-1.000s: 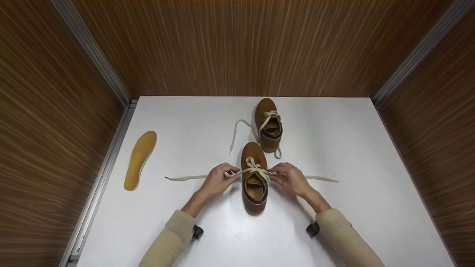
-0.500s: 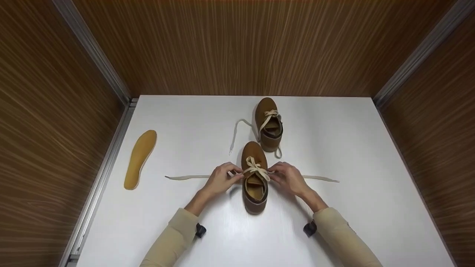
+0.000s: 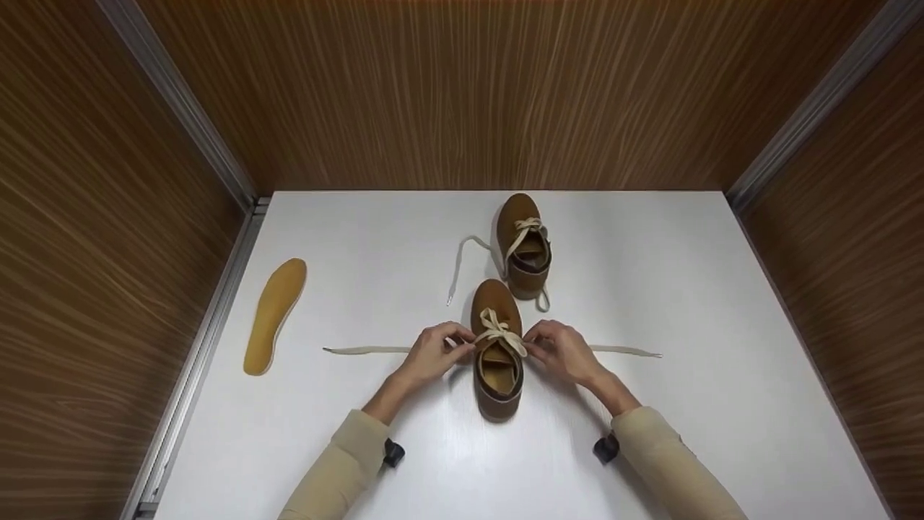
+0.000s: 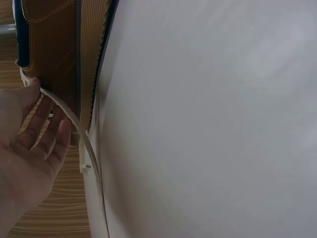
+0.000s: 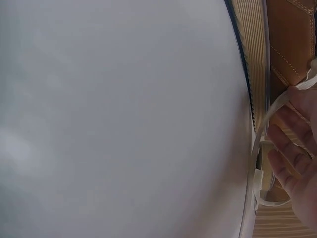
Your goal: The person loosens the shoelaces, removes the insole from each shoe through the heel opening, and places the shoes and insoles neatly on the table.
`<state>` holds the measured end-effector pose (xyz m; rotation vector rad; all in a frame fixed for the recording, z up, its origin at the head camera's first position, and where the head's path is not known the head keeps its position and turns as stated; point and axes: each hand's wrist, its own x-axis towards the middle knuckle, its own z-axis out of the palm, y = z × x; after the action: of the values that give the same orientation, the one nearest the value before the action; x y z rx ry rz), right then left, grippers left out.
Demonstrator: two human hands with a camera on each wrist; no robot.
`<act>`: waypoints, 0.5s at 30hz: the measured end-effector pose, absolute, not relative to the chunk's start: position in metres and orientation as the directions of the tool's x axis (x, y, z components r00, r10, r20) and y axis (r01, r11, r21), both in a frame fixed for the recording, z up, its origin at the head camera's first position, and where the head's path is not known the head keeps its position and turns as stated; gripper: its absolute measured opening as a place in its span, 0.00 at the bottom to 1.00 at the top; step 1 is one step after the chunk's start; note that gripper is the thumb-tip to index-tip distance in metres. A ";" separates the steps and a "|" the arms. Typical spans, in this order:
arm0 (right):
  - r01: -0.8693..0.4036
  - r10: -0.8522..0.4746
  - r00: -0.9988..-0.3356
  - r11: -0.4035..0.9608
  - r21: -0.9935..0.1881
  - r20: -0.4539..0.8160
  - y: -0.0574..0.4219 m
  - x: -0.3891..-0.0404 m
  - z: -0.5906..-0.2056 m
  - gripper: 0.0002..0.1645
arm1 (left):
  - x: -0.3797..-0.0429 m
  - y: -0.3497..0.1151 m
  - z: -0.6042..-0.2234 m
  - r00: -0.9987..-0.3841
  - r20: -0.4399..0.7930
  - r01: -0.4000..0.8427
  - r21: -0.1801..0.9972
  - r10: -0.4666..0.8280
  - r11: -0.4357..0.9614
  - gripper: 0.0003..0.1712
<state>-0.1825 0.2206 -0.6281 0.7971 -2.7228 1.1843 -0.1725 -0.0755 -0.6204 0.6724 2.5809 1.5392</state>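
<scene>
Right at the centre of the white table [image 3: 693, 289], the near brown shoe [image 3: 498, 372] is flanked closely by two hands, its toe turned away from the person. A loose bow of cream lace [image 3: 498, 332] is seen across its front, just ahead of the opening. And the lace is gripped on both sides: on one it is pinched by the left hand [image 3: 435, 352], thumb against fingertips; on the other it is pinched likewise by the right hand [image 3: 567, 352]. Beyond each hand a free length is left lying outward, the left lace end [image 3: 368, 350] and the right lace end [image 3: 626, 350] stretched nearly straight over the tabletop. Just past the toe, slightly to the right, the far shoe [image 3: 530, 253] is found, space ahead partly taken up by its heel; whether the two are touching cannot be told. Its own trailing lace [image 3: 458, 263] is spread to the left in a bend, while a small lace loop [image 3: 544, 299] is seen beside its heel. Well apart on the left, a tan insole [image 3: 276, 318] is laid flat. Behind it all, the table is bounded by a wood-grain panel [image 3: 462, 94], with further panels met at metal corner rails [image 3: 180, 101].
</scene>
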 end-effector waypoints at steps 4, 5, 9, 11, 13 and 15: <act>-0.482 -0.434 -0.865 0.579 -0.658 0.252 0.220 -0.182 -0.628 0.05 | -0.172 -0.075 -0.619 -0.909 0.121 0.281 0.885 0.400 0.371 0.09; -0.481 -0.435 -0.865 0.579 -0.659 0.249 0.220 -0.182 -0.627 0.05 | -0.172 -0.074 -0.619 -0.909 0.114 0.272 0.891 0.401 0.364 0.09; -0.476 -0.448 -0.863 0.569 -0.671 0.232 0.221 -0.183 -0.625 0.03 | -0.172 -0.075 -0.618 -0.909 0.112 0.271 0.889 0.401 0.368 0.10; -0.474 -0.454 -0.862 0.564 -0.676 0.226 0.222 -0.183 -0.623 0.03 | -0.173 -0.075 -0.617 -0.910 0.134 0.296 0.874 0.393 0.386 0.09; -0.474 -0.460 -0.860 0.562 -0.678 0.220 0.223 -0.184 -0.621 0.03 | -0.173 -0.076 -0.617 -0.907 0.167 0.329 0.854 0.387 0.402 0.08; -0.479 -0.466 -0.857 0.564 -0.673 0.220 0.223 -0.184 -0.619 0.03 | -0.174 -0.076 -0.616 -0.904 0.193 0.354 0.839 0.382 0.414 0.07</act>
<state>-0.1842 0.2235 -0.6187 0.8345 -2.7627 1.1975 -0.1738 -0.0759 -0.6155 0.6813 2.6169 1.5421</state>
